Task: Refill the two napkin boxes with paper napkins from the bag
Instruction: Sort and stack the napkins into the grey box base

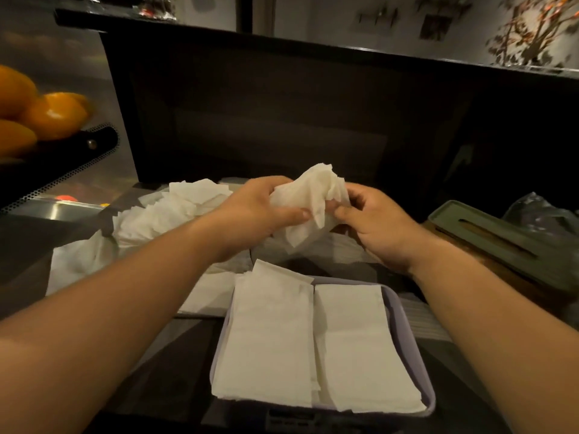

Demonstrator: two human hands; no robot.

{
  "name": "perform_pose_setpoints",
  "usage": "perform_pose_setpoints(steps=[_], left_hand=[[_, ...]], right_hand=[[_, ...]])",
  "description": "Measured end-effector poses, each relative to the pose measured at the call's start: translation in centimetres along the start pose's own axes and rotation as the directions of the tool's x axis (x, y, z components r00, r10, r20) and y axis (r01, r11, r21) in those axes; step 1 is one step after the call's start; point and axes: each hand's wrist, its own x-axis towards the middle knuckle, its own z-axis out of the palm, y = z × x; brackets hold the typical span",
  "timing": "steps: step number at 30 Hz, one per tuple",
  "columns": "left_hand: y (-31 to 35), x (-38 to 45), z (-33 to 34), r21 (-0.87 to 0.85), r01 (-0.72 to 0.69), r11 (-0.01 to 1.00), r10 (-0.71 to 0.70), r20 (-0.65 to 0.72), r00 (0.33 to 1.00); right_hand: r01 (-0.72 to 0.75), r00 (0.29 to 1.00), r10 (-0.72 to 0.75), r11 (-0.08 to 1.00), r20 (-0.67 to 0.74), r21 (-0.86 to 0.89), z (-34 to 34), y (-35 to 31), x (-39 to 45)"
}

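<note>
A pale lilac napkin box (404, 317) sits open at the near centre with two flat stacks of white napkins side by side in it. Above and behind it I hold a crumpled bunch of white napkins (310, 198) between both hands. My left hand (260, 208) grips its left side and my right hand (366, 220) pinches its right side. The bag of loose white napkins (163, 217) lies open to the left. A green napkin box (501, 242) with a slotted lid stands at the right.
Oranges (47, 114) fill a dark perforated basket at the far left over a steel counter. A dark wall panel rises right behind the work area. A crinkled dark plastic bag (539, 211) lies behind the green box. More flat napkins (210, 292) lie left of the lilac box.
</note>
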Motion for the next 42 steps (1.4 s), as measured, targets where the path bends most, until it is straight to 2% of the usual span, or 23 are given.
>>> perform_pose_setpoints(steps=[3, 5, 7, 9, 12, 15, 22, 25, 27, 31, 36, 38, 42], left_hand=[[-1.3, 0.7, 1.7, 0.232, -0.035, 0.972, 0.056, -0.082, 0.995], [-2.3, 1.3, 2.4, 0.399, -0.047, 0.916, 0.083, -0.074, 0.994], [-3.2, 1.7, 3.0, 0.468, -0.065, 0.882, 0.105, -0.060, 0.993], [-4.0, 1.9, 3.4, 0.438, -0.149, 0.887, 0.182, -0.033, 0.983], [-4.6, 1.9, 4.0, 0.378, -0.217, 0.900, 0.228, 0.017, 0.974], [-5.7, 1.6, 4.5, 0.320, -0.248, 0.914, 0.255, 0.019, 0.967], [-7.1, 1.9, 5.1, 0.214, -0.323, 0.922, 0.336, -0.026, 0.941], [-7.4, 2.1, 5.1, 0.230, -0.368, 0.901, 0.392, -0.070, 0.917], [-7.3, 1.8, 4.6, 0.179, -0.322, 0.930, 0.339, -0.079, 0.937], [-7.2, 1.7, 4.5, 0.165, -0.325, 0.931, 0.324, 0.036, 0.945], [-7.7, 2.1, 4.5, 0.223, -0.328, 0.918, 0.332, 0.020, 0.943], [-7.3, 1.9, 4.4, 0.238, -0.250, 0.939, 0.262, -0.020, 0.965], [-2.5, 1.0, 3.1, 0.174, -0.013, 0.985, 0.033, -0.116, 0.993]], right_hand=[[-0.090, 0.995, 0.091, 0.996, -0.051, 0.019, 0.4, 2.5, -0.8], [-0.120, 0.991, 0.128, 0.979, -0.041, 0.162, 0.7, 3.9, -1.3], [-0.131, 0.991, 0.133, 0.943, 0.013, 0.307, 0.9, 5.1, -1.5], [-0.108, 0.994, 0.106, 0.968, 0.023, 0.228, 1.0, 5.9, -1.5], [-0.045, 0.996, 0.050, 0.996, -0.069, 0.075, 1.2, 6.4, -1.2], [-0.047, 0.994, 0.056, 0.994, -0.088, 0.102, 1.2, 6.7, -1.2], [-0.034, 0.999, 0.033, 0.997, 0.016, 0.074, 2.1, 6.3, -0.8], [-0.029, 0.997, 0.036, 0.993, -0.064, 0.113, 2.1, 6.7, -0.6], [-0.058, 0.994, 0.071, 0.987, -0.084, 0.149, 1.8, 6.9, -0.6], [-0.092, 0.996, 0.091, 0.989, 0.011, 0.120, 2.0, 7.0, -0.8], [-0.140, 0.987, 0.143, 0.989, -0.076, 0.053, 2.0, 7.3, -0.4], [-0.153, 0.981, 0.158, 0.987, -0.113, 0.050, 2.0, 7.0, -0.4], [-0.133, 0.959, 0.168, 0.978, -0.229, 0.163, 0.5, 3.6, -1.3]])
